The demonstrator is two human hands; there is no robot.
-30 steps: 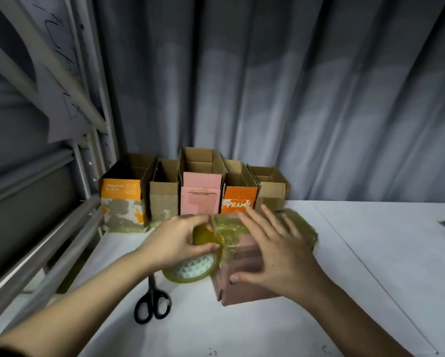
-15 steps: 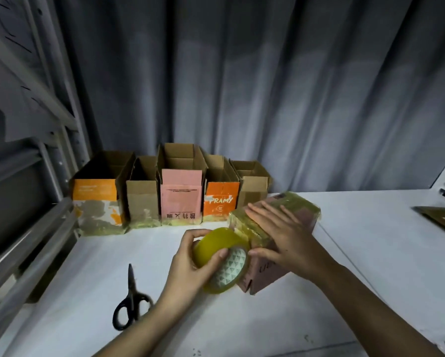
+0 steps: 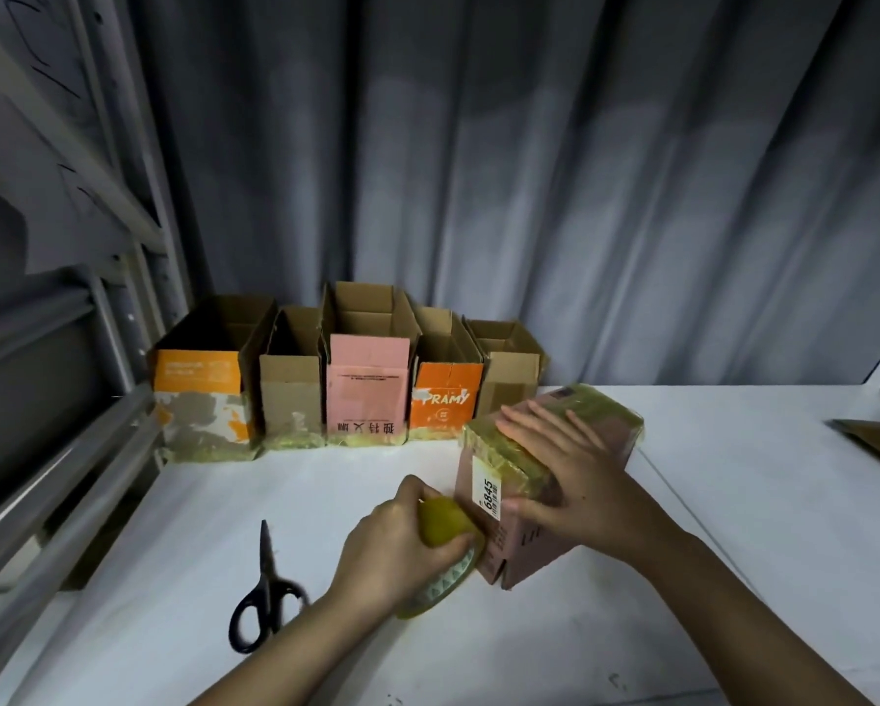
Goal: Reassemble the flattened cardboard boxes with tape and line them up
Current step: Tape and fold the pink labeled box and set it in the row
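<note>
Pink box [image 3: 524, 542] lies under right fingers [image 3: 540, 425], seemingly flat.

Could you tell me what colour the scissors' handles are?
Black; the scissors show in the head view.

"PRAMY" stands in white on the orange box [image 3: 445, 404]; a white label [image 3: 487, 493] on the pink box [image 3: 524, 547] reads "6845".

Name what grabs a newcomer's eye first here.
Centre front, the left hand grips a yellowish tape roll against a pink cardboard box that the right hand presses flat. Behind, five open cardboard boxes line the curtain. Black scissors lie front left on the white table.
</note>
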